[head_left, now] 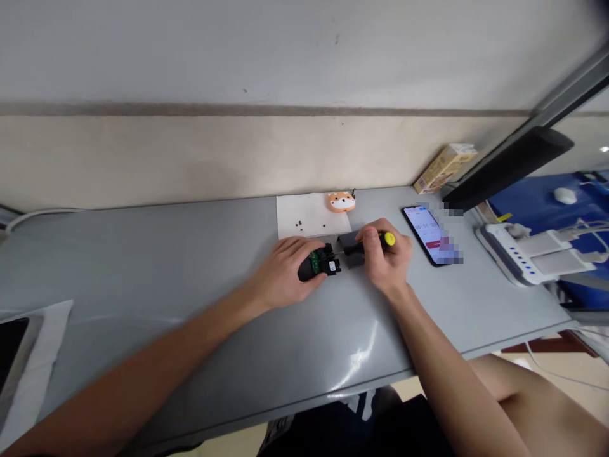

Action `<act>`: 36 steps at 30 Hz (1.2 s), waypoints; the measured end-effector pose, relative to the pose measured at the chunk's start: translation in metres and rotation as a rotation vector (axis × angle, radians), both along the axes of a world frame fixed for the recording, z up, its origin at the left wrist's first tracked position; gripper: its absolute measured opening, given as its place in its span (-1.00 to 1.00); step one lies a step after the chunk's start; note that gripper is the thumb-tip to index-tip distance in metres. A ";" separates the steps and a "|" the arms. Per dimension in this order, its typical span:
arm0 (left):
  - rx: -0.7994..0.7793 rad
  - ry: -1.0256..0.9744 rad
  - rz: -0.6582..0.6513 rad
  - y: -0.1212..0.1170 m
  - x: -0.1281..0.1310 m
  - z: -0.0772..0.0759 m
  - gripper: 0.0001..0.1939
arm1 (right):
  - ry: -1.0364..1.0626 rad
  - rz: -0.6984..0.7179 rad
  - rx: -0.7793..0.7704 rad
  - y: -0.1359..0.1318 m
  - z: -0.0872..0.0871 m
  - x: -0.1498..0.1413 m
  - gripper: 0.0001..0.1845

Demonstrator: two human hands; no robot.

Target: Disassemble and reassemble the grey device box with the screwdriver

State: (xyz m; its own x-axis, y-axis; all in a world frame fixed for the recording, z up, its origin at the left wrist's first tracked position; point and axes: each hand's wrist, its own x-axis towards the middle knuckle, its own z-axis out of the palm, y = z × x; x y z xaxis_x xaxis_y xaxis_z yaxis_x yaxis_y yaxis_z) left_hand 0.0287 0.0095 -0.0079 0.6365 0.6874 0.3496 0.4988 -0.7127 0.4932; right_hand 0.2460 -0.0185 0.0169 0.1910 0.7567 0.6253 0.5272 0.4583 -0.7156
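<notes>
While both forearms reach forward over the grey desk (143, 266), the left hand (285, 270) clamps a small black device (320, 263) against its top, the right hand (383, 254) just beside it grips a yellow-capped screwdriver (368, 244) aimed at the device, and behind the device lies paper (311, 214) bearing screws (299, 223).
</notes>
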 end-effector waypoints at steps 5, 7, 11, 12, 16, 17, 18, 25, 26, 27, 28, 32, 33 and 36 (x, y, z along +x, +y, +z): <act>0.001 -0.010 0.000 0.000 0.000 -0.001 -0.60 | 0.011 -0.010 -0.005 0.000 -0.001 -0.001 -0.66; 0.007 -0.014 -0.001 0.000 0.000 -0.001 -0.63 | 0.021 -0.017 -0.008 0.000 -0.001 -0.001 -0.65; 0.008 -0.010 0.002 0.000 0.000 -0.003 -0.64 | 0.025 -0.038 -0.014 0.000 0.000 -0.002 -0.63; 0.007 -0.009 0.004 0.000 0.000 -0.003 -0.64 | 0.022 -0.048 -0.017 0.000 0.001 -0.002 -0.63; 0.017 -0.009 0.013 -0.001 0.000 -0.003 -0.62 | 0.015 -0.074 -0.023 -0.001 0.000 -0.002 -0.63; 0.020 -0.009 0.015 -0.001 0.000 -0.003 -0.62 | 0.016 -0.076 -0.025 -0.001 -0.001 -0.002 -0.63; 0.023 -0.009 0.015 -0.001 0.000 -0.003 -0.62 | 0.018 -0.078 -0.028 -0.001 -0.001 -0.003 -0.63; 0.024 0.001 0.012 0.000 0.001 -0.005 -0.69 | 0.052 0.006 -0.100 0.014 0.011 -0.007 -0.62; 0.026 0.004 0.011 0.000 0.001 -0.005 -0.70 | 0.038 0.057 -0.122 0.019 0.016 -0.008 -0.62; 0.027 0.006 0.009 0.000 0.000 -0.005 -0.70 | 0.016 0.115 -0.143 0.025 0.021 -0.009 -0.62; 0.028 0.007 0.006 0.001 0.000 -0.005 -0.70 | -0.005 0.180 -0.164 0.031 0.026 -0.009 -0.63; 0.023 0.017 -0.007 0.001 0.000 -0.003 -0.73 | 0.107 0.429 -0.247 0.051 0.033 -0.017 -0.74; 0.020 0.016 -0.010 0.001 0.000 -0.003 -0.73 | 0.212 0.469 -0.267 0.053 0.031 -0.020 -0.75; 0.016 0.013 -0.010 0.001 -0.001 -0.003 -0.74 | 0.504 0.452 -0.283 0.054 0.018 -0.030 -0.69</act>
